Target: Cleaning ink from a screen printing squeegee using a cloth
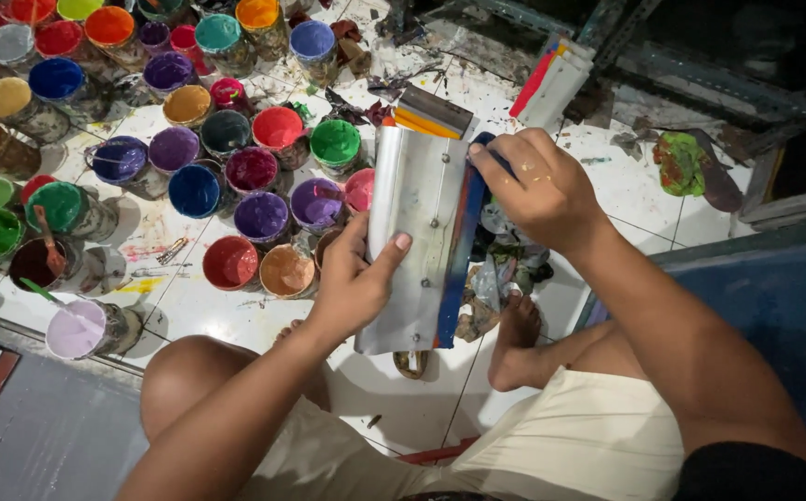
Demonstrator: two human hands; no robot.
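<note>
Two hands grip a metal squeegee point(417, 241): left point(352, 278) clasping its handle, right point(537, 190) pinching its blue blade edge.

Silver-grey metal on the squeegee point(417, 241), with a blue rubber edge smeared darker toward the bottom. Paint specks, pale yellow, across the right hand point(537, 190). Cans of paint point(226, 176) everywhere: red, orange, lime green, teal, deep blue, purple, magenta, ochre, terracotta. Lilac in the can nearest the knee point(76, 327). White floor tiles point(625, 186), streaked and spotted with yellow, red and dark stains. Green and red blotches on a rag point(681, 162) at the right. Cream shorts point(570, 436). Spare squeegees point(551, 83) stacked behind: white, red, yellow, blue.
</note>
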